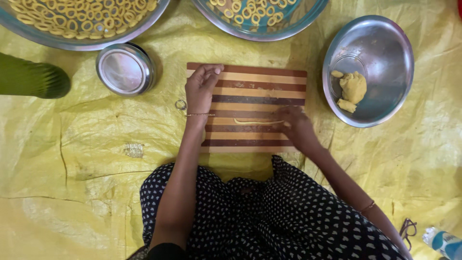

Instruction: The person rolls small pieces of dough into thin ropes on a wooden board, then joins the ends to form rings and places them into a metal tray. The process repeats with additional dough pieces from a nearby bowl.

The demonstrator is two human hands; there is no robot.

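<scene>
A striped wooden cutting board (250,86) lies on the yellow sheet in front of me. On its middle lies a thin rope of yellow dough (255,122). My right hand (296,126) rests flat on the right end of that rope, fingers spread. At the board's left edge, my left hand (201,88) has its fingers curled and nothing visible in it. A steel bowl (375,33) at the right holds lumps of yellow dough (353,87).
Two large steel trays (82,43) (262,33) at the top hold several dough rings. A round steel lid (124,70) sits left of the board, a small ring (180,104) beside it. Green cloth (29,77) is far left; a bottle (445,242) and spectacles (408,227) lie bottom right.
</scene>
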